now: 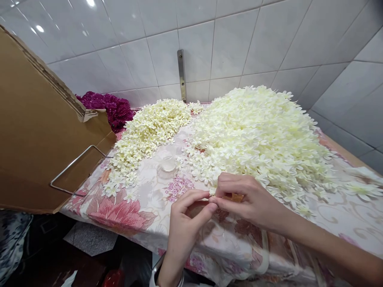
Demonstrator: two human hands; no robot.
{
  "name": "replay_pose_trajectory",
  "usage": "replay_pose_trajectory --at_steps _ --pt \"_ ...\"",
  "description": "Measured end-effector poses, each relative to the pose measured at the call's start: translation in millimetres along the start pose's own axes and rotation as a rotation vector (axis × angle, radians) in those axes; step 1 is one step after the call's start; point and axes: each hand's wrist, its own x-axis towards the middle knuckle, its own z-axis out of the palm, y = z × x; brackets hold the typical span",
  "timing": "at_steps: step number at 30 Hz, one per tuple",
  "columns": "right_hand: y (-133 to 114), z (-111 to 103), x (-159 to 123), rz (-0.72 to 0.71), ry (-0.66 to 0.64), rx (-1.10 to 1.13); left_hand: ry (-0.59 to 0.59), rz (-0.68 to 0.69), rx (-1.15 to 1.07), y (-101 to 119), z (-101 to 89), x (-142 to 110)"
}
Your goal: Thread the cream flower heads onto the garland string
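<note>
- Left hand: fingers bent, thumb and forefinger drawn together; I cannot tell from here whether they grip anything.
- Right hand: fingers curled, tips meeting the left hand's; its grip is equally unclear (a pale speck shows between the two, too small to identify).
- White five-petalled blossoms: large heap on the right of the table, its near edge just beyond both hands.
- Cream blossoms: lower heap to the left, trailing toward the cardboard box.
- Clear round dish: between the heaps, on the floral tablecloth.
- Magenta flowers: bunched behind the box, near the tiled wall.
</note>
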Motion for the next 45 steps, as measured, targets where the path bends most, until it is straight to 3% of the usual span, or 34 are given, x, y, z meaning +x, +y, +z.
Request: replay_pose_trajectory --at_steps 5,11,14,18,20,24,26,31,36,40,45 --pt "2 0 0 -0.118 -0.006 -0.071 0.083 -0.041 -0.073 5 6.1 1" --pt "6 2 1 -0.370 0.024 -0.291 0.016 -0.196 -0.160 5 3.1 3" --pt "6 -1 2 -0.370 -0.021 -0.256 0.019 -0.194 -0.121 4 3.2 2" --pt "3 -14 4 -0.258 -0.056 -0.239 0.130 -0.177 -0.049 3 8.6 -1" --pt "2 -26 3 -0.157 0.028 -0.308 0.178 -0.177 -0.045 2 9.7 -1" --pt "10 -48 -1 -0.002 0.453 -0.645 0.155 -0.210 -0.074 2 5.8 3" --pt "17 -51 -1 0.047 0.542 -0.809 0.159 -0.223 -0.087 2 3.9 5" --pt "20 -31 3 0.005 0.384 -0.843 0.221 -0.246 -0.119 2 4.7 6" --pt "4 -3 0 -0.231 0.193 -0.461 0.182 -0.204 -0.153 -2 3.7 7" --pt "2 8 -3 -0.169 0.090 -0.391 0.124 -0.177 -0.153 -6 1.0 6" --pt "5 10 -3 -0.140 0.127 -0.336 0.117 -0.150 -0.058 -3 3.3 5"
